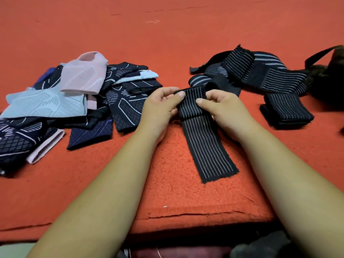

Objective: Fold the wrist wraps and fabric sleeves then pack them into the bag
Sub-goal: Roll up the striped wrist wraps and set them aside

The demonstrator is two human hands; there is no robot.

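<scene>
Sleeves [74, 94] lie heaped at nine o'clock. Left hand [160, 107] and right hand [223, 108] pinch the folded end of the centre wrist wrap [202, 146] by its side edges; it looks soft, stretchy and light. Bag [332, 77] sits at two o'clock.

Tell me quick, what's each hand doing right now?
Left hand: closed, pinching the left edge of the striped wrist wrap at its folded end.
Right hand: closed, pinching the right edge of the same wrap.
</scene>
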